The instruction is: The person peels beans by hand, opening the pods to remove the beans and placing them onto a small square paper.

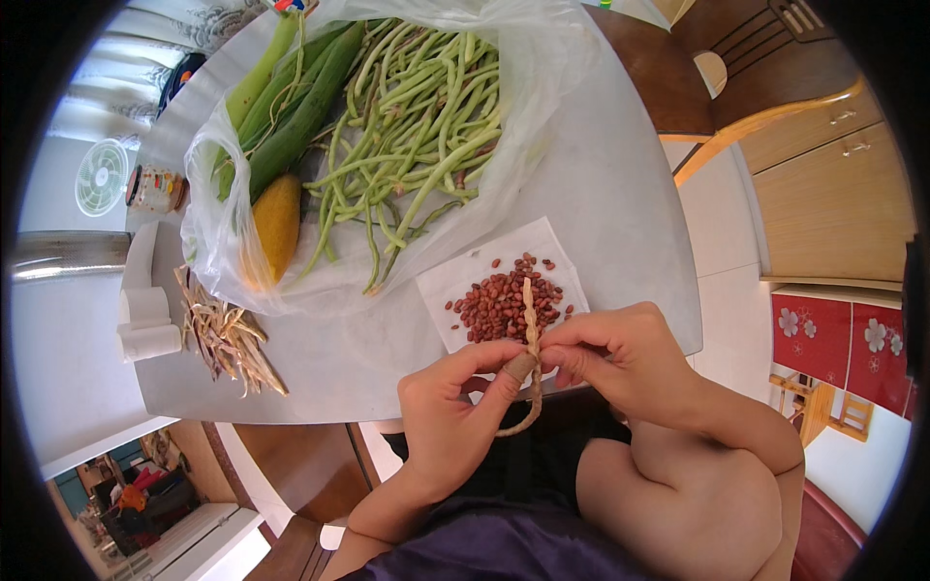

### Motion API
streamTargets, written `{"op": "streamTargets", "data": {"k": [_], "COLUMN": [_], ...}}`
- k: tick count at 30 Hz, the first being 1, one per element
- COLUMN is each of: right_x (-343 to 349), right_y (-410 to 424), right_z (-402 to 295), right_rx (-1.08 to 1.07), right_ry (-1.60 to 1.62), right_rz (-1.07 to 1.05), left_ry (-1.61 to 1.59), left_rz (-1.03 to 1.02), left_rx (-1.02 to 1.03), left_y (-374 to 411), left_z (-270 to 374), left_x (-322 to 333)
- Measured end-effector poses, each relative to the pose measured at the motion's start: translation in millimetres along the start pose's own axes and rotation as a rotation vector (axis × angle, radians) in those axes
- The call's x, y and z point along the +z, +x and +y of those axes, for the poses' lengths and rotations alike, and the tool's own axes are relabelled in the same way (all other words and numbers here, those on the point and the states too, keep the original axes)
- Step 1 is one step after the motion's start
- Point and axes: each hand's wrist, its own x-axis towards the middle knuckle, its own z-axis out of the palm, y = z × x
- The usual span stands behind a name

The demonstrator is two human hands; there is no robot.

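Note:
A long, dry tan bean pod (pixel 531 319) is pinched between my two hands near the table's front edge, its top end pointing away from me and its lower end curling toward my lap. My left hand (pixel 465 407) grips it with thumb and forefinger; a tan covering wraps the thumb tip. From the other side, the fingertips of my right hand (pixel 625 359) hold it at about the same spot. Just beyond lies a heap of reddish-brown beans (pixel 494 305) on a white paper sheet (pixel 541 236), partly hidden by the pod and my fingers.
A clear plastic bag (pixel 538 80) holds fresh green long beans (pixel 414 131), dark green gourds (pixel 309 123) and a yellow oblong fruit or vegetable (pixel 276 225). Dry empty pods (pixel 232 334) lie left, beside white paper rolls (pixel 145 323) and a jar (pixel 156 189). A wooden chair (pixel 755 65) stands right of the grey table (pixel 625 218).

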Motion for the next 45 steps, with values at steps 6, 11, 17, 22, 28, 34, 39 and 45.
{"op": "streamTargets", "data": {"k": [6, 11, 17, 22, 28, 34, 39, 45], "right_x": [4.9, 3.5, 2.5, 3.2, 0.4, 5.3, 9.1, 10.5], "right_y": [-0.4, -1.0, -1.8, -1.0, -0.4, 1.6, 2.6, 6.6], "right_z": [2.9, 4.0, 2.3, 3.8, 5.0, 9.0, 14.2, 15.8], "right_rx": [0.051, 0.021, -0.023, -0.113, -0.233, -0.257, -0.037, 0.080], "right_ry": [0.166, 0.127, 0.031, -0.132, -0.315, -0.409, -0.119, 0.130], "right_rz": [0.051, 0.042, 0.040, 0.056, 0.070, 0.149, 0.203, 0.188], "left_ry": [0.093, 0.144, 0.203, 0.314, 0.413, 0.443, 0.404, 0.103], "left_rz": [0.029, 0.068, 0.101, 0.091, 0.127, 0.211, 0.219, 0.128], "left_rx": [0.124, 0.199, 0.258, 0.411, 0.467, 0.571, 0.548, 0.222], "left_y": [0.5, 0.2, -3.2, -2.0, -0.9, 6.4, 14.6, 15.6], "left_z": [-7.0, -10.0, -10.3, -13.6, -10.6, -16.9, -24.7, -13.6], "left_x": [1.0, 0.9, 2.3, 1.5, 6.1, 17.3, 20.6, 20.2]}}
